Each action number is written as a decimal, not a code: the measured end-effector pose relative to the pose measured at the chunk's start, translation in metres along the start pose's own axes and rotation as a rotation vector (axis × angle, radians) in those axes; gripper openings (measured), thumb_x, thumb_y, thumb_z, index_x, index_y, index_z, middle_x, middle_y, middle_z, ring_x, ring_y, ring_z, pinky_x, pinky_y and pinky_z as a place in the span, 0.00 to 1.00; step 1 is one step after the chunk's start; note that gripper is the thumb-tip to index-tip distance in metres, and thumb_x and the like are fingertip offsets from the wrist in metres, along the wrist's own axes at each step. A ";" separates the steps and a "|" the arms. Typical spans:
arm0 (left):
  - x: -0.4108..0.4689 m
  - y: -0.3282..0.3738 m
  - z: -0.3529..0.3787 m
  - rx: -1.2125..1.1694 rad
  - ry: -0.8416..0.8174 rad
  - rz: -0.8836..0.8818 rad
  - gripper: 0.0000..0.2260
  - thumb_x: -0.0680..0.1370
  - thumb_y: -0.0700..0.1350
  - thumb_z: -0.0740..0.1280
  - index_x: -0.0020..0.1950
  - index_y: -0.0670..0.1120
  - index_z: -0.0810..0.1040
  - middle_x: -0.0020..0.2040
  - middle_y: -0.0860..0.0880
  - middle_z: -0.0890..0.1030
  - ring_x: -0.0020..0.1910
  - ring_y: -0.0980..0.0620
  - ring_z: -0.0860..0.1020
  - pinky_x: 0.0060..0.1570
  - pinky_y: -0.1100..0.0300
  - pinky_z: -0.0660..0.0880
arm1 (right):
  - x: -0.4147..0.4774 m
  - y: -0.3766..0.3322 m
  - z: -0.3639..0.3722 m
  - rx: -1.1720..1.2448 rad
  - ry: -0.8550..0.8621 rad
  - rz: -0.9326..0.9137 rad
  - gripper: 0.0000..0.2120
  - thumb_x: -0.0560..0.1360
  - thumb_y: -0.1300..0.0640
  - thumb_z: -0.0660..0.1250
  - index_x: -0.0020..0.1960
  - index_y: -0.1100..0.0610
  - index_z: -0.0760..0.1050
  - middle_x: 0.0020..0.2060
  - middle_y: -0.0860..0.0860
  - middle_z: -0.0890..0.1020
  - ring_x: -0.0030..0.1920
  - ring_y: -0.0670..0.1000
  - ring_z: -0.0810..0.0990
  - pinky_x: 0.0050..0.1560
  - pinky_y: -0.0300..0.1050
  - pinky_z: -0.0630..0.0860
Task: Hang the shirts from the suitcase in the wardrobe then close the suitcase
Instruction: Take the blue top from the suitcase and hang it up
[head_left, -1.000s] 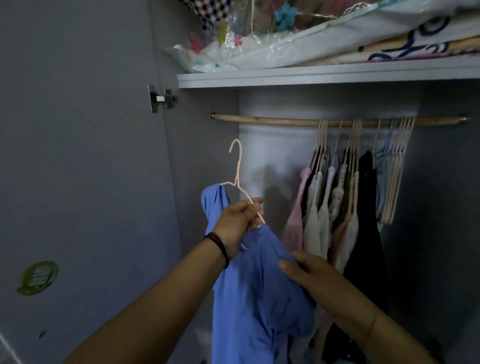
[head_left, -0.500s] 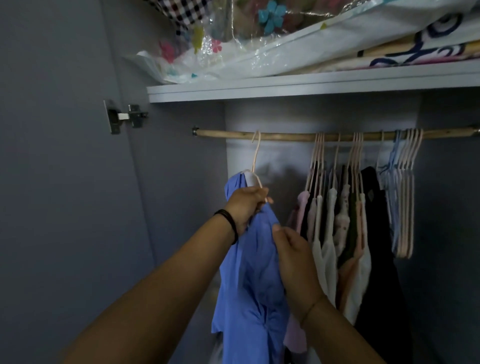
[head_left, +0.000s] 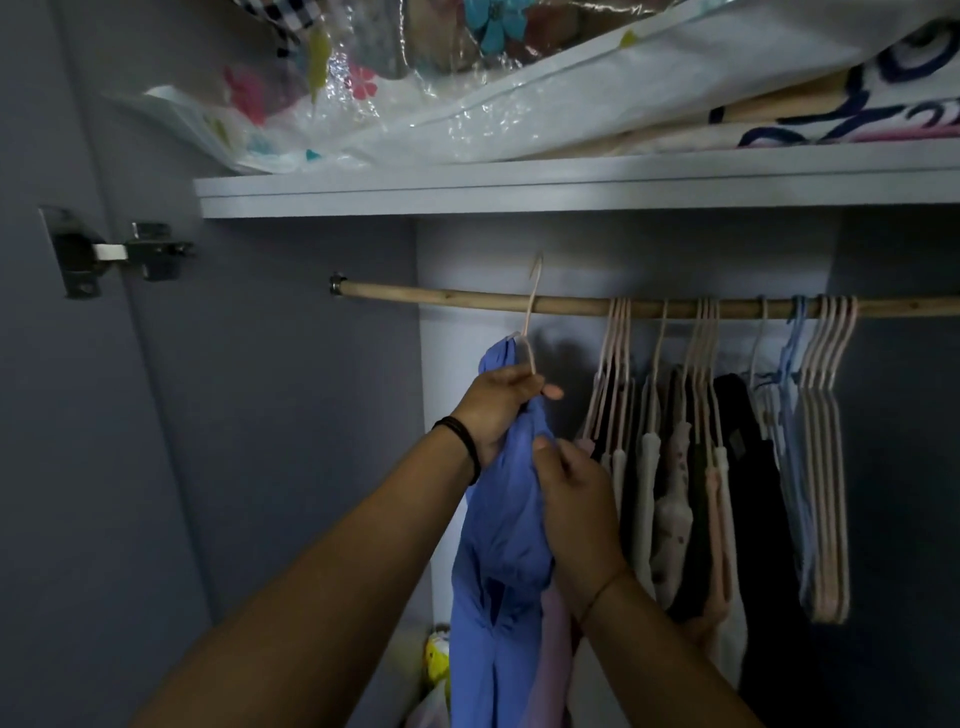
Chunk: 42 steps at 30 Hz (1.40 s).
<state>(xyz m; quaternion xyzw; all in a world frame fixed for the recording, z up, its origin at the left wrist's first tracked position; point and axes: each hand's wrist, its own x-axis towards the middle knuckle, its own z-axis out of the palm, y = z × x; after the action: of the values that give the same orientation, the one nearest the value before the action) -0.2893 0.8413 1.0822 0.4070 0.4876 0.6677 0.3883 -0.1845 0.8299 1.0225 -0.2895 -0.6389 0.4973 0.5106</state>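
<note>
A blue shirt (head_left: 498, 545) hangs on a pale pink hanger (head_left: 531, 322) whose hook reaches up over the wooden rail (head_left: 441, 295) at the left part of the wardrobe. My left hand (head_left: 501, 402) grips the hanger's neck and the shirt's collar just below the rail. My right hand (head_left: 574, 493) holds the shirt's fabric a little lower, at its right side. The suitcase is out of view.
Several garments on pink hangers (head_left: 680, 467) fill the rail to the right, then a bunch of bare hangers (head_left: 828, 467). A shelf (head_left: 519, 189) above carries bagged bedding (head_left: 467, 88). The open door with its hinge (head_left: 104, 254) stands at left. A yellow item (head_left: 437, 657) lies on the wardrobe floor.
Both hands lifted the blue shirt and hanger up from below the rail until the hook reached over the rail. My right hand moved up along the shirt.
</note>
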 end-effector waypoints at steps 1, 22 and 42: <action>0.003 -0.002 0.002 0.000 -0.009 -0.006 0.10 0.81 0.38 0.59 0.44 0.42 0.77 0.35 0.50 0.83 0.34 0.55 0.80 0.38 0.65 0.78 | 0.003 0.003 0.000 -0.006 -0.002 -0.005 0.19 0.80 0.52 0.59 0.42 0.68 0.73 0.39 0.68 0.77 0.37 0.62 0.76 0.41 0.54 0.75; -0.028 -0.041 -0.036 -0.047 0.144 -0.118 0.12 0.78 0.42 0.66 0.59 0.38 0.78 0.51 0.44 0.81 0.48 0.50 0.79 0.56 0.57 0.77 | -0.024 0.008 -0.007 -0.112 -0.253 -0.016 0.15 0.76 0.59 0.66 0.61 0.61 0.70 0.43 0.59 0.76 0.41 0.47 0.75 0.42 0.31 0.71; -0.303 -0.056 -0.162 0.472 0.455 -0.129 0.20 0.79 0.47 0.65 0.70 0.46 0.70 0.63 0.51 0.76 0.62 0.53 0.74 0.63 0.61 0.70 | -0.172 0.019 0.072 -0.064 -0.477 0.103 0.28 0.74 0.58 0.69 0.70 0.59 0.63 0.64 0.54 0.71 0.64 0.49 0.71 0.65 0.46 0.69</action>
<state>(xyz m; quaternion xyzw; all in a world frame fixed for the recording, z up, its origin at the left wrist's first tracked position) -0.3209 0.5216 0.9471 0.2942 0.7278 0.5843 0.2060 -0.2011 0.6605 0.9434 -0.2122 -0.7411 0.5564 0.3100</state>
